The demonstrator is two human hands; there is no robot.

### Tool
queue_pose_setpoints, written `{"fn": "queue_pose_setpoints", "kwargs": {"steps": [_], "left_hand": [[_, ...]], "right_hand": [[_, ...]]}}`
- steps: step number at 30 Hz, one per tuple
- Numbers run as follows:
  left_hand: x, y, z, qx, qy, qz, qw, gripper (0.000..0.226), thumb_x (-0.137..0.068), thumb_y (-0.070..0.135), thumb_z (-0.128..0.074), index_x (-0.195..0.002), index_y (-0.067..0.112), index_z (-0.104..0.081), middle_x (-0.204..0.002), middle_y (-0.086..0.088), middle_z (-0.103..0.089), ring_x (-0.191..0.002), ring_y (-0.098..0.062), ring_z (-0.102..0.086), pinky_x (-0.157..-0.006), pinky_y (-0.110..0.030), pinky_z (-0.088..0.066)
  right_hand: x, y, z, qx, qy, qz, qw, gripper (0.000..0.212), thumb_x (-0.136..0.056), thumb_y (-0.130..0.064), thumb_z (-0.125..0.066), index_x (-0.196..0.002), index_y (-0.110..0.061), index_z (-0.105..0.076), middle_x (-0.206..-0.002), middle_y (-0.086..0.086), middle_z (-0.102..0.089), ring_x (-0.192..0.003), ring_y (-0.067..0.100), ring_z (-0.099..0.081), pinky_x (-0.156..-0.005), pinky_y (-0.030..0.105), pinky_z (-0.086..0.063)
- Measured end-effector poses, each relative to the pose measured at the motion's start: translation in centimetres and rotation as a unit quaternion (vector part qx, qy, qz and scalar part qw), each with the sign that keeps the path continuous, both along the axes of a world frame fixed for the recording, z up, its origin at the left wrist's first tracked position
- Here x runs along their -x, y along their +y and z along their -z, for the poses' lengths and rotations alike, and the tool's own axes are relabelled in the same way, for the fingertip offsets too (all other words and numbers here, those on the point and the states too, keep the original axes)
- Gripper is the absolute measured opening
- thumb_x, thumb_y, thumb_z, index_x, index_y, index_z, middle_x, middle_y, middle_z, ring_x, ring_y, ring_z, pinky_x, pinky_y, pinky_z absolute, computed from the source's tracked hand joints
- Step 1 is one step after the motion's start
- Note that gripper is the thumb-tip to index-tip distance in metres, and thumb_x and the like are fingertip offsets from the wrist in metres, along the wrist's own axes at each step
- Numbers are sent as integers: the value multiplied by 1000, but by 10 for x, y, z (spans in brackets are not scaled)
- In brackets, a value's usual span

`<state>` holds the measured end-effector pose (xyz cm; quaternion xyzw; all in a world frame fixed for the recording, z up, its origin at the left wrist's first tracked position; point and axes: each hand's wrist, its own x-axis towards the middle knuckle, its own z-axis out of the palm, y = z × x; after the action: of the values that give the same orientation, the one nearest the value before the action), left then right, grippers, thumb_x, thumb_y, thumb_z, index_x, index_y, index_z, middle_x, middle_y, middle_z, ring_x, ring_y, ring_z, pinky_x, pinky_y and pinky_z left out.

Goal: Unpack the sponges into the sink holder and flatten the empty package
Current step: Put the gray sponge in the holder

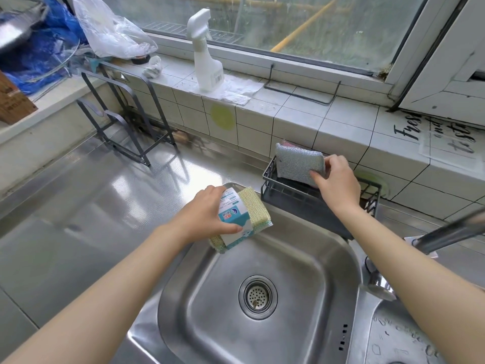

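My left hand [207, 214] grips the sponge package [236, 219], a white and teal paper sleeve around yellow-green mesh sponges, held over the far left corner of the steel sink [262, 261]. My right hand [337, 183] holds a silver mesh sponge [298, 164] upright by its right end, its lower edge inside the dark grey sink holder [288, 198] on the sink's far rim. A pink sponge edge [287, 141] shows just behind the silver one.
A faucet spout [451, 233] reaches in from the right. A white spray bottle [206, 64] stands on the tiled sill. A grey metal rack [126, 122] stands on the counter at the left, with plastic bags [110, 30] behind it.
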<state>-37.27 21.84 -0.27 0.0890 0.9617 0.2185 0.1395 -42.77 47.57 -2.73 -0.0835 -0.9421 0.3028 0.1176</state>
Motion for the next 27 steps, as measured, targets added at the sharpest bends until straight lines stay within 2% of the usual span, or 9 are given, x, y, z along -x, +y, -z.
{"fn": "queue_pose_setpoints", "kwargs": {"steps": [7,10,19,27], "left_hand": [[4,1,5,-7,-7,5,1000,69,-65,45,-73,-121,18,-42,-110,-3,-48,-100,-18,-46,-85,-34,-48],[5,4,5,-15,-7,6,1000,72,-66,43,-74,-124,18,-40,-110,-2,-47,-103,-18,-44,-89,-35,-46],[5,7,3,-25,-9,14,1000,71,-66,41,-75,-124,19,-40,-107,0,-45,-103,-19,-45,-89,-36,-47],[3,6,-1,-28,-10,13,999,70,-66,41,-74,-124,20,-40,-111,-3,-47,-104,-19,-44,-91,-39,-47]], "right_hand": [[4,-5,8,1,-56,-6,998,38,-87,-19,-56,-116,2,-43,-121,23,-44,-101,44,-53,-80,44,-43],[4,-7,8,-10,-87,-21,996,44,-87,-16,-56,-120,5,-37,-125,25,-39,-101,47,-53,-82,48,-43],[-4,-3,1,20,-123,-25,992,52,-89,-19,-55,-125,8,-28,-133,26,-33,-108,43,-51,-90,44,-42],[-11,-1,-7,28,-58,-27,998,54,-88,-18,-53,-131,2,-26,-135,21,-30,-95,40,-59,-80,38,-44]]}}
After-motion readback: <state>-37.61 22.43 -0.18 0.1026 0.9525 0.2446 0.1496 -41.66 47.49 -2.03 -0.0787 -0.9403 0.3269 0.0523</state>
